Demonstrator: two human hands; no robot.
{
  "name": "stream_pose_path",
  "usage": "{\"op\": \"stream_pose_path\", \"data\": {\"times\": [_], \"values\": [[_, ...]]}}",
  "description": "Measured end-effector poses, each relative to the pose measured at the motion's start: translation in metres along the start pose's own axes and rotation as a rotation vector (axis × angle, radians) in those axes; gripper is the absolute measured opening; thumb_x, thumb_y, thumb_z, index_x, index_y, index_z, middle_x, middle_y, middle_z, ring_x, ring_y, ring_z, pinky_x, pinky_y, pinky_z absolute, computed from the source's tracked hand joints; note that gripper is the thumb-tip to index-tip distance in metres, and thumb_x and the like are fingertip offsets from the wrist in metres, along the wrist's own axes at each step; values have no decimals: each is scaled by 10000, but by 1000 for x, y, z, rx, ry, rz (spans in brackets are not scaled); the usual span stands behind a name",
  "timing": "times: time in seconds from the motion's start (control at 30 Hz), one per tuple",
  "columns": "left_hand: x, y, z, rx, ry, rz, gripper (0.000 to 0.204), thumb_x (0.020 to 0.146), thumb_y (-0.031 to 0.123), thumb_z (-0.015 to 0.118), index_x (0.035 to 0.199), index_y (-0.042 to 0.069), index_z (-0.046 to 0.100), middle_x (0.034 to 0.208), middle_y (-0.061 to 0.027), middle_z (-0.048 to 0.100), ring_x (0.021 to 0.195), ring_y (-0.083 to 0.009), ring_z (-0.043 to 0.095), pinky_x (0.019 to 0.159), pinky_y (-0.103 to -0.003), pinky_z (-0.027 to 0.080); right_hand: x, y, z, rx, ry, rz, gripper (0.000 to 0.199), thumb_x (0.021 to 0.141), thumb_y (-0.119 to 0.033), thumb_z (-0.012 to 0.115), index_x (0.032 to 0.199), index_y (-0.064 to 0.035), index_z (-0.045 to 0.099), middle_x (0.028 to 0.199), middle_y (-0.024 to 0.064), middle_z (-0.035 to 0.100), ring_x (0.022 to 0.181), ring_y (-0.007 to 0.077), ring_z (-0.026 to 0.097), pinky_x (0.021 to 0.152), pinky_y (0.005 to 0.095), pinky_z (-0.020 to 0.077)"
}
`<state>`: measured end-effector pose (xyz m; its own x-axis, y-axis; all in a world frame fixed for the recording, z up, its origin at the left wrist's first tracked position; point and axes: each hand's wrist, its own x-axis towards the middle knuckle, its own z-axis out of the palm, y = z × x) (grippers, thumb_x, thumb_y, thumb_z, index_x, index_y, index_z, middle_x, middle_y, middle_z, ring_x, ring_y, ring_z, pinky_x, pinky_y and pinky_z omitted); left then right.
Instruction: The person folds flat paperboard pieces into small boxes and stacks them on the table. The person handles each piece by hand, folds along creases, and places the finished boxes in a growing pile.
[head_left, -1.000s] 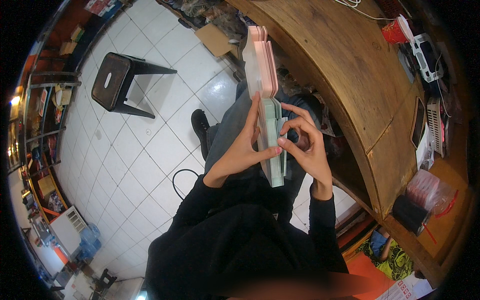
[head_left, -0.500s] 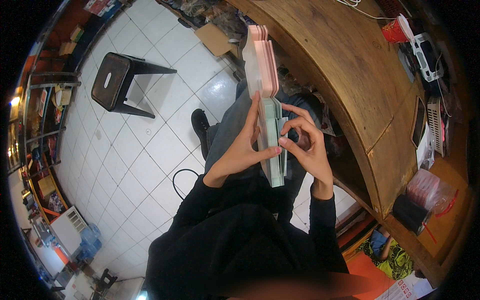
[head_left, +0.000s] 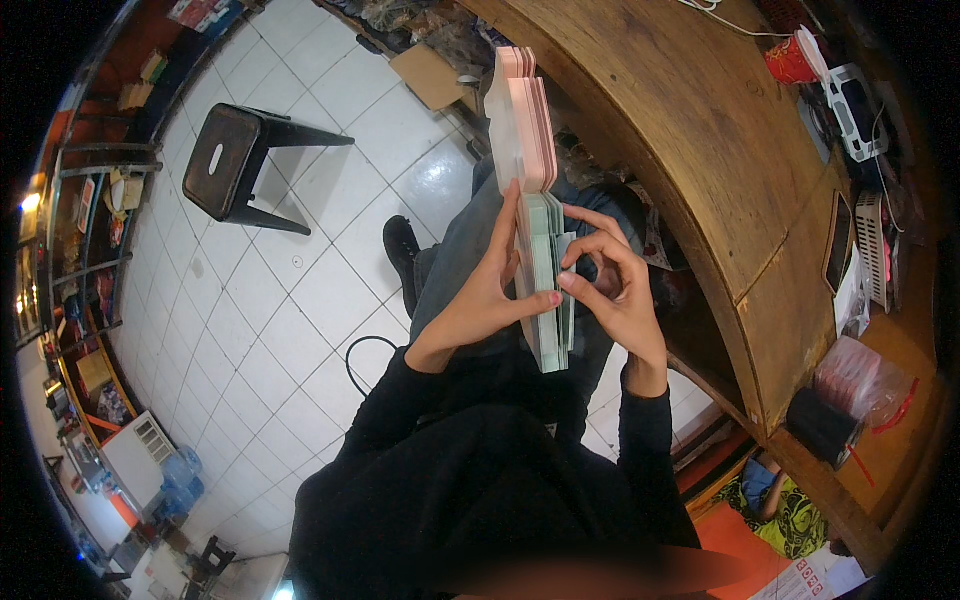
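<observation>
From the centre of my view, I read shelves (head_left: 95, 200) between nine and ten o'clock, loaded with mixed goods. At eight o'clock, I have a white grilled appliance (head_left: 143, 450) with blue bottles (head_left: 180, 482) just beside it. A dark stool (head_left: 222, 170) with a slotted seat stands at ten o'clock on the white tiled floor (head_left: 270, 345). Closer in on that bearing is a black shoe (head_left: 399, 255), and a cardboard piece (head_left: 428, 78) lies between eleven and twelve.

My left hand (head_left: 485, 303), near the centre, is closed on the stack (head_left: 540, 212), thumb across the green edges and fingers along its left face. The stack sits just off centre toward one o'clock, held above the lap with its layered edges facing me: pink layers at the twelve-o'clock end, green ones nearer the body. My right hand (head_left: 624, 300), at three o'clock, has its thumb and curled index finger against the green layers on the stack's right side; I can't tell whether they pinch anything.

Farther right, the wooden table (head_left: 680, 130) curves from twelve round toward four. A red cup (head_left: 788, 64) is near two o'clock, a black spool (head_left: 820, 428) just before four, touching a clear bag (head_left: 848, 375) of pink things, and a pale basket (head_left: 870, 250) at three.
</observation>
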<state>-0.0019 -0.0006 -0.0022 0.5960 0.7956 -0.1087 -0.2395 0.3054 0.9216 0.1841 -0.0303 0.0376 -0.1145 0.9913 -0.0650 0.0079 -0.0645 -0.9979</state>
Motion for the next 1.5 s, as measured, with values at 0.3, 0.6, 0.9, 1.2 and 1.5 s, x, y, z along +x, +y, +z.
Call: {"op": "stream_pose_path", "data": {"times": [0.3,0.6,0.9,1.2,1.5], "values": [[-3,-2,-5,-18,44,42,1196,730,105,798,1569,170,-51,1620,-151,3,1502,-284,22,1185,-444,148,-22,-16,7,-519,170,30,131,921,-53,556,1036,-14,605,1237,177,522,1064,302,600,794,334,541],[-7,1,-7,-25,36,14,1149,775,166,785,1566,174,-48,1610,-161,42,1490,-310,89,1179,-495,180,-33,-14,20,-581,190,-103,223,926,20,483,1101,-12,618,1141,185,552,961,348,617,816,364,502],[-3,-4,0,35,63,52,1136,780,199,782,1566,165,-36,1582,-156,121,1457,-296,186,1145,-476,273,-32,-16,25,-511,78,-46,306,893,-6,557,1196,-43,580,1219,210,507,1022,442,597,871,459,501],[-14,-9,-3,3,151,-31,1081,772,266,757,1564,109,39,1456,-141,336,1309,-278,399,1068,-400,376,-54,-41,-34,-499,435,-74,221,904,2,575,1096,-26,682,1074,138,692,1003,253,652,863,314,493],[-17,-5,-8,82,143,-64,1093,757,277,714,1569,135,-2,1437,-156,336,1276,-294,406,1048,-394,368,-133,-47,-137,-241,1228,-201,275,858,14,630,1132,16,651,1136,92,662,1055,150,596,934,287,456]]}}
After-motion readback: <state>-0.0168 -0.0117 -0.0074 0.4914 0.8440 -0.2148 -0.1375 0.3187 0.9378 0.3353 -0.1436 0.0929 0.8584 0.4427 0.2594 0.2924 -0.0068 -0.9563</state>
